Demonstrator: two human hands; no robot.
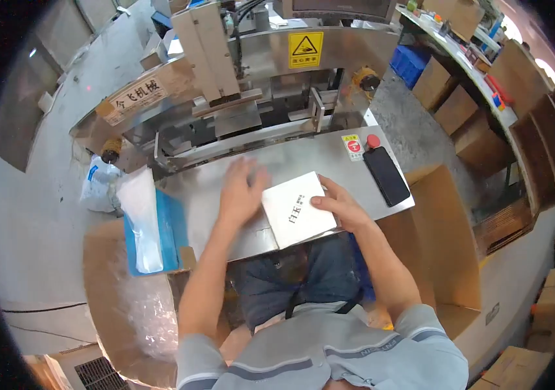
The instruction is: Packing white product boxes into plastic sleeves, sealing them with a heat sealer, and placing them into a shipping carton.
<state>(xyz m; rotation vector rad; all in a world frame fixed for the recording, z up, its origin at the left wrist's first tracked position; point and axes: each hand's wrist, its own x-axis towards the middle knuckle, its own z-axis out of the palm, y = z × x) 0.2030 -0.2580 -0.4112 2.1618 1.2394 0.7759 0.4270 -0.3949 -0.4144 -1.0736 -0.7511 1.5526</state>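
Note:
A white, square, box-like pack [293, 214] with dark print on its top lies tilted at the near edge of the metal worktable [277, 156]. My right hand [345, 205] grips its right side, thumb on top and the other fingers around the edge, partly hidden. Just left of the pack, my left hand [241, 192] is over the tabletop, its fingertips smeared by motion. Whether it touches the table I cannot tell.
A machine press [209, 52] stands behind the table, with a red button [373, 141] and black phone [386, 175] at the right. On the left, a blue bin [176, 227] holds clear plastic bags [142, 224]. Cardboard boxes [449, 240] flank me.

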